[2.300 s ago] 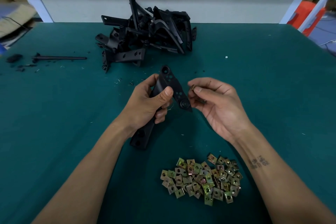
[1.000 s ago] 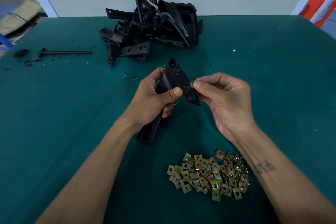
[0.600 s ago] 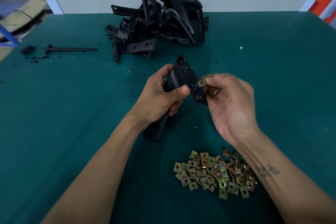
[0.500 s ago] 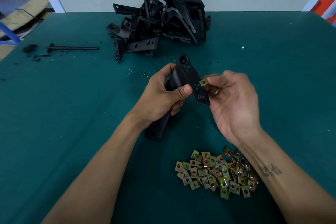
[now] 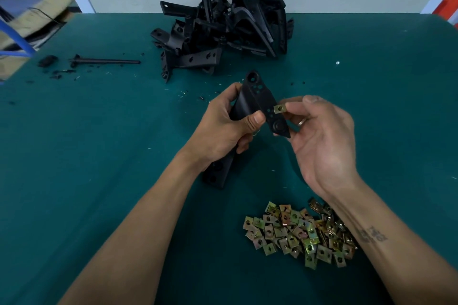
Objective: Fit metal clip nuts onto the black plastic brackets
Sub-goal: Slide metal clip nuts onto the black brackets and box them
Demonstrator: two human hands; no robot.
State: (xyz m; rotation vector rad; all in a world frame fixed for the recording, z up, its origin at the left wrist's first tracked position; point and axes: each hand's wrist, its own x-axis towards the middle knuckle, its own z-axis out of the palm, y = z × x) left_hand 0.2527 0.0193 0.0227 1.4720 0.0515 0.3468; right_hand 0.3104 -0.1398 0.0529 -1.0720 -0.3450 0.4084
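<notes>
- Since the earlier frames, the right hand (image 5: 322,136) has been bringing one clip nut (image 5: 280,108) up to the edge of the held bracket (image 5: 257,104), where at first its pinching fingers were apart from that edge.
- That right hand is now pinching the small brass-coloured clip nut between thumb and forefinger, pressing it against the right edge of the bracket's flat plate, beside a group of small holes.
- A ring is showing on one of its curled fingers.
- The left hand (image 5: 228,129) is gripping the black plastic bracket around its middle, thumb lying across the front face.
- The bracket is standing tilted between the two hands, its top end with a round hole pointing away from the person, its lower end reaching down near the green table (image 5: 99,143).
- Near the person, under the right forearm, a loose heap of clip nuts (image 5: 297,233) is lying on the table.
- At the far edge, a pile of black brackets (image 5: 223,22) is sitting in a tangle.
- To the left of that pile, a thin black rod (image 5: 106,61) is lying flat, with small black scraps scattered around it.
- Cardboard boxes (image 5: 32,7) are showing, blurred, beyond the table's far left corner.
</notes>
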